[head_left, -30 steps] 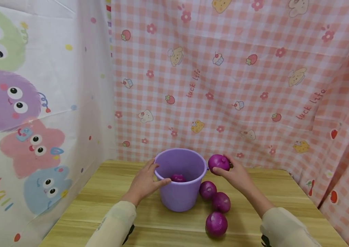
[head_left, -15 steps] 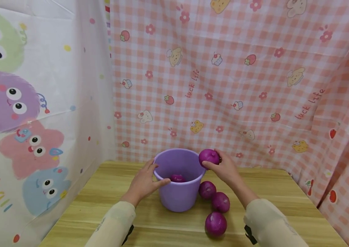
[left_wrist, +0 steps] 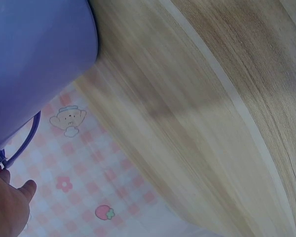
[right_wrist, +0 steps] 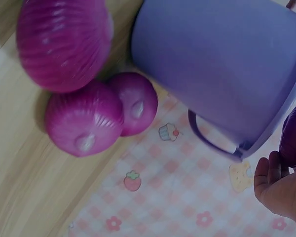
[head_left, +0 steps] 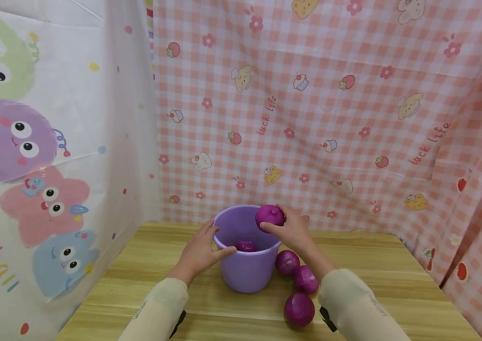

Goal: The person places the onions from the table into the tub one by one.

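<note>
A purple bucket (head_left: 247,272) stands upright on the table, with a red onion (head_left: 246,246) visible inside it. My left hand (head_left: 200,251) holds the bucket's rim at its left side, thumb over the front edge; in the left wrist view its fingers are by the handle joint. My right hand (head_left: 292,229) grips another red onion (head_left: 269,218) above the right part of the bucket's opening, thumb in front and fingers behind. Three more red onions lie right of the bucket: a far onion (head_left: 287,262), a middle onion (head_left: 306,279) and a near onion (head_left: 299,310).
The wood-grain table (head_left: 219,317) extends to both sides of the bucket. A pink checked curtain (head_left: 309,113) hangs behind it and a white printed curtain (head_left: 113,118) at the left. The bucket's handle (right_wrist: 209,140) hangs down its side in the right wrist view.
My right hand has carried its onion leftward, from beside the bucket to over its opening. The left hand, the bucket and the onions on the table have stayed in place.
</note>
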`<state>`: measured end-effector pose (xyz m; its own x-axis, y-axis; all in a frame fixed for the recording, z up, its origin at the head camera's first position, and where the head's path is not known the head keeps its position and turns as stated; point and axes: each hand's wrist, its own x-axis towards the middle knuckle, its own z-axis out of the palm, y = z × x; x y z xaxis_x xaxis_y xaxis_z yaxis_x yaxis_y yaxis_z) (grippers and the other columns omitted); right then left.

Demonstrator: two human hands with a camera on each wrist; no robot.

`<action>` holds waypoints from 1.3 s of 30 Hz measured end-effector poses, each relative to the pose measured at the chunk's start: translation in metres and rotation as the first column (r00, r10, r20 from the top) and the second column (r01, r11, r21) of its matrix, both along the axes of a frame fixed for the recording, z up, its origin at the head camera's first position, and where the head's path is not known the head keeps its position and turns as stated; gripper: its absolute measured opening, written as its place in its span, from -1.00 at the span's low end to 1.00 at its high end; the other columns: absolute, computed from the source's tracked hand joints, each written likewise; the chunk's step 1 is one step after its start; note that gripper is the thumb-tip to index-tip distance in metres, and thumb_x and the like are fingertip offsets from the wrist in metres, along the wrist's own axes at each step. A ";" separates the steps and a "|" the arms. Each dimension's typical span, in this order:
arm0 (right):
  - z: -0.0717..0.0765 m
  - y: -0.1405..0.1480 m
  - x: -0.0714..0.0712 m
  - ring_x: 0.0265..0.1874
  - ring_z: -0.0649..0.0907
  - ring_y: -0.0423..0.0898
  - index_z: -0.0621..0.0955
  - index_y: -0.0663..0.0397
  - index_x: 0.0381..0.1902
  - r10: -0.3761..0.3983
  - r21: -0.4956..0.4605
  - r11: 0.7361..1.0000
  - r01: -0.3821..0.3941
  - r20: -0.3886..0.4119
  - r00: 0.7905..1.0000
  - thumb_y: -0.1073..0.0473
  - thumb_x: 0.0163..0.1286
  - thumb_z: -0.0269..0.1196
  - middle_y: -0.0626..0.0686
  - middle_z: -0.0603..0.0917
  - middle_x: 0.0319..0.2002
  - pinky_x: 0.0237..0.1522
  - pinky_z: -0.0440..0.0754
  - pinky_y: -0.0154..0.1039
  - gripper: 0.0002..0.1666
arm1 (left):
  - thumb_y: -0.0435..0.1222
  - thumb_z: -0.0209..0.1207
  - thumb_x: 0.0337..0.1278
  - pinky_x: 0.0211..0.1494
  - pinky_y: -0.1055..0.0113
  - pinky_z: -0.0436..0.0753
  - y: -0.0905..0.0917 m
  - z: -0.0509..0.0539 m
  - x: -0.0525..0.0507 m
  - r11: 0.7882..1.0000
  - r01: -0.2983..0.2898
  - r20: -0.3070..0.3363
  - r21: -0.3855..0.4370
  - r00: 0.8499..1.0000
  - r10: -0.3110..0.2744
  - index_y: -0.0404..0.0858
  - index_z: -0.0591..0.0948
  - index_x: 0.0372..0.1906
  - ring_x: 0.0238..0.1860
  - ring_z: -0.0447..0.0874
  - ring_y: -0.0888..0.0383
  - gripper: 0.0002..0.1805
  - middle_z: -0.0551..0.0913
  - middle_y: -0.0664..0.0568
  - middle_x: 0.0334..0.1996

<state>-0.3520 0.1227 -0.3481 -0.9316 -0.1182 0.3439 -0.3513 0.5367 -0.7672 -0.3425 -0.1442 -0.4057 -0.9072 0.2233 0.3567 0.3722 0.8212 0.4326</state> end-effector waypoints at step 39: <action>-0.023 0.016 0.011 0.20 0.53 0.19 0.40 0.20 0.41 -0.020 -0.079 0.997 0.023 0.030 0.999 -0.01 0.28 0.41 0.28 0.48 0.30 0.20 0.50 0.14 -0.17 | 0.44 0.12 0.02 0.38 -0.16 0.33 -0.001 -0.003 -0.002 1.000 0.000 0.009 0.004 1.000 0.000 -0.34 0.43 0.35 0.44 0.21 -0.19 0.06 0.15 -0.13 0.52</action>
<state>-0.3408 0.1390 -0.3716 -0.9435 -0.0717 0.3237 -0.3170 0.4812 -0.8173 -0.3441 -0.1451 -0.4086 -0.9103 0.2220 0.3494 0.3686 0.8191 0.4396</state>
